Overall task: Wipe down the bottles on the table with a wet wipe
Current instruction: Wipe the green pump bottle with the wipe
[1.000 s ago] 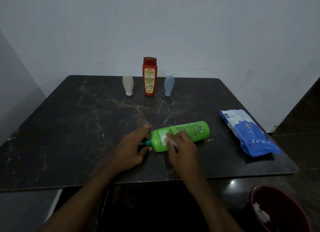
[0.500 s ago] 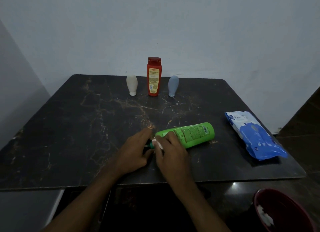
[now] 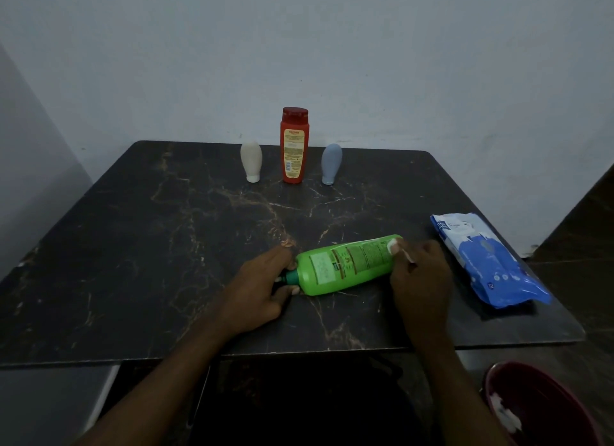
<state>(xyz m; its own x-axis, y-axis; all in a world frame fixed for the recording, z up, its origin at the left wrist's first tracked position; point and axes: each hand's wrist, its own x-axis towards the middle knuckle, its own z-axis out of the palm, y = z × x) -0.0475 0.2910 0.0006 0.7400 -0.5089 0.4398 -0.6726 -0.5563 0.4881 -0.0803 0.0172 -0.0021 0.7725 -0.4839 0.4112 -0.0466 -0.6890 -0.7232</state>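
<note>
One green bottle lies near counter front edge; left grip clasps cap end, right grip pinches wet wipe on base end. At far edge three bottles stand upright, well apart from it; wipe pack by right edge.

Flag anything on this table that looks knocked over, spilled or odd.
Only the green bottle lies on its side; the red bottle, beige bottle and grey bottle stand at the back. The left hand grips its cap end and the right hand presses a wet wipe to its base, so it looks deliberate. No spill shows.
</note>
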